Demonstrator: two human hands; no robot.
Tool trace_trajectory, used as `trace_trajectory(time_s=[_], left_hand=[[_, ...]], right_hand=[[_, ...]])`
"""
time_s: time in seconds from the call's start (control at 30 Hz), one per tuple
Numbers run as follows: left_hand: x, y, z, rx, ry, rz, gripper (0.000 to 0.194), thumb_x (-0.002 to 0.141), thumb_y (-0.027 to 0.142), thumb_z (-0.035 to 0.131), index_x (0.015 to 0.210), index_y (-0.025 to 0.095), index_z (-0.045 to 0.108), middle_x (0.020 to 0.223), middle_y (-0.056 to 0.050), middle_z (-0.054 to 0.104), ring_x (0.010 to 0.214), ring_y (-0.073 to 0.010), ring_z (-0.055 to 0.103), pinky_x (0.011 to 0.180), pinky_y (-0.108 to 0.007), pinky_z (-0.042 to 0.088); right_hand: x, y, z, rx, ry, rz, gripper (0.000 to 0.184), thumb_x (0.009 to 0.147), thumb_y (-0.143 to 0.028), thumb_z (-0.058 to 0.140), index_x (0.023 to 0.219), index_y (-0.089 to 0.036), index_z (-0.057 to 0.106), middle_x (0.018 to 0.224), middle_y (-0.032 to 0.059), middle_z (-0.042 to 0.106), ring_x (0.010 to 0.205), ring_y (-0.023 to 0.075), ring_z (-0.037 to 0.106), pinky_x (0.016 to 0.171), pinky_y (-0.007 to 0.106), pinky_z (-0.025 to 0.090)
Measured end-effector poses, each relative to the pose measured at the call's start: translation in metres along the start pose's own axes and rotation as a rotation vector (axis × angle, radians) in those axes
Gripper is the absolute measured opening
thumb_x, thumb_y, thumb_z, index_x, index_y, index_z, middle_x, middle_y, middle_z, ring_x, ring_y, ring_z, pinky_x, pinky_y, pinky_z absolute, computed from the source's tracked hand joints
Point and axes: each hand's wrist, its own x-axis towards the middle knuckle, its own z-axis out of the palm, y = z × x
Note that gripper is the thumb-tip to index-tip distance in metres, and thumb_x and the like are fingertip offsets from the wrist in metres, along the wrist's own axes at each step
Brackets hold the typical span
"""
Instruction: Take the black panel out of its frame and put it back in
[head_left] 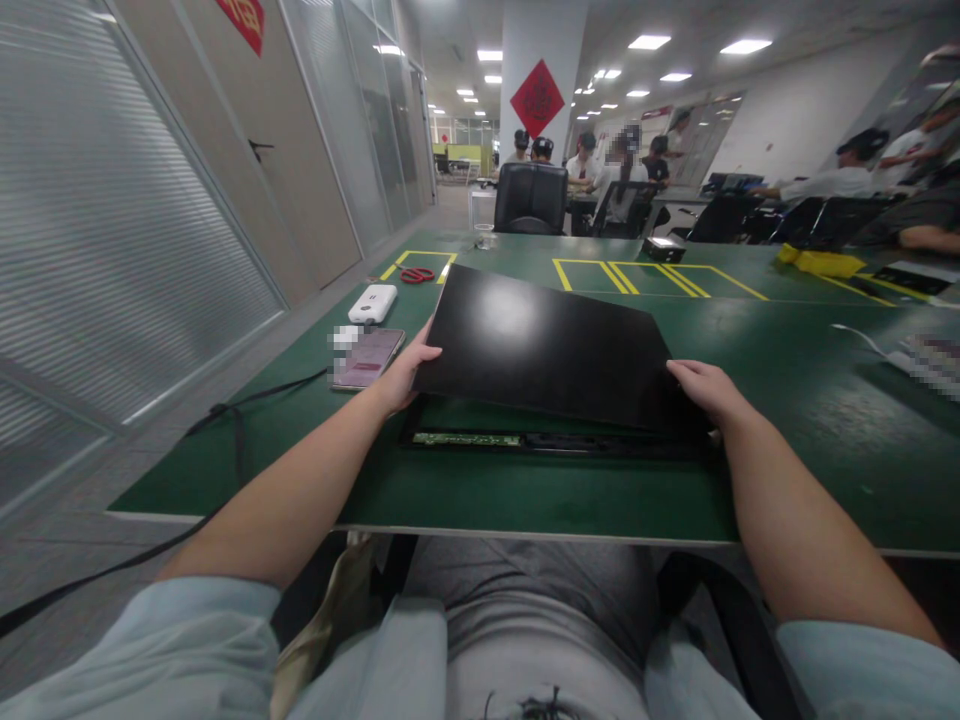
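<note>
A: Both forearms stretch forward over the green table (540, 505), bare below pale blue sleeves (202, 625), angled inward toward one big object!

B: And what a shape it is: a flat, thin, rectangular black panel (547, 350), smooth and glossy, a pale blur of light shining on its face. It sits front and centre, tilted, between the two hands.

A: Check the grips! The left hand (405, 372) is closed on the left edge, thumb laid over the front, fingers mostly hidden behind.

B: Right hand (705, 390) matches it, pinching the right edge, thumb on top; its other fingers are largely out of sight.

A: Below the panel's near edge, a long, narrow dark frame (600, 446), with a green circuit board (465, 440) showing in its left part. Whether panel and frame touch, I can't tell.

B: Off the left hand, a phone (373, 360) lies flat, just beside the wrist!
</note>
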Motion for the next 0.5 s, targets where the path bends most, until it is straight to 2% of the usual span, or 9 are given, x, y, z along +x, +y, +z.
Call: trace_trajectory(time_s=[0.1, 0.2, 0.3, 0.4, 0.43, 0.5], left_hand=[[0.001, -0.002, -0.002, 0.004, 0.012, -0.012, 0.094, 0.071, 0.027, 0.064, 0.161, 0.022, 0.038, 0.149, -0.005, 0.063, 0.136, -0.0361, 0.055, 0.121, -0.05, 0.034], [0.002, -0.004, -0.004, 0.01, 0.029, -0.048, 0.093, 0.071, 0.027, 0.065, 0.16, 0.024, 0.04, 0.145, -0.004, 0.066, 0.13, -0.0345, 0.06, 0.117, -0.05, 0.039], [0.004, -0.004, -0.007, -0.016, 0.06, -0.1, 0.087, 0.069, 0.027, 0.066, 0.154, 0.023, 0.048, 0.133, -0.003, 0.072, 0.119, -0.0323, 0.067, 0.108, -0.045, 0.048], [0.006, -0.003, -0.009, -0.069, 0.111, -0.129, 0.074, 0.068, 0.028, 0.068, 0.141, 0.02, 0.059, 0.113, -0.003, 0.078, 0.101, -0.03, 0.072, 0.092, -0.039, 0.055], [0.007, -0.003, -0.01, -0.084, 0.12, -0.132, 0.07, 0.068, 0.028, 0.068, 0.137, 0.019, 0.062, 0.107, -0.003, 0.079, 0.095, -0.0292, 0.073, 0.086, -0.037, 0.056], [0.008, -0.003, -0.011, -0.105, 0.119, -0.125, 0.063, 0.068, 0.028, 0.069, 0.13, 0.019, 0.065, 0.099, -0.003, 0.079, 0.088, -0.0279, 0.073, 0.08, -0.035, 0.056]], right_hand=[[0.0, -0.001, 0.001, 0.142, 0.028, 0.132, 0.018, 0.067, -0.036, 0.079, 0.078, -0.022, 0.075, 0.082, 0.0051, 0.074, 0.087, 0.0233, 0.067, 0.082, 0.038, 0.055], [-0.001, -0.004, 0.0, 0.255, 0.051, 0.172, 0.017, 0.061, -0.031, 0.08, 0.074, -0.021, 0.075, 0.077, 0.0026, 0.073, 0.081, 0.0205, 0.065, 0.075, 0.035, 0.055], [-0.007, -0.013, -0.004, 0.291, 0.108, 0.167, 0.019, 0.059, -0.026, 0.082, 0.076, -0.021, 0.076, 0.077, 0.0004, 0.073, 0.083, 0.0194, 0.066, 0.079, 0.033, 0.055], [-0.017, -0.027, -0.009, 0.366, 0.135, 0.18, 0.02, 0.06, -0.021, 0.082, 0.079, -0.02, 0.077, 0.077, -0.0001, 0.073, 0.086, 0.0198, 0.068, 0.086, 0.032, 0.055], [-0.02, -0.033, -0.011, 0.452, 0.126, 0.211, 0.02, 0.062, -0.02, 0.08, 0.082, -0.019, 0.078, 0.076, -0.0002, 0.073, 0.086, 0.0203, 0.069, 0.087, 0.033, 0.056], [-0.027, -0.043, -0.013, 0.663, 0.016, 0.264, 0.02, 0.066, -0.019, 0.073, 0.085, -0.018, 0.077, 0.074, 0.0013, 0.073, 0.085, 0.0218, 0.071, 0.087, 0.036, 0.058]])
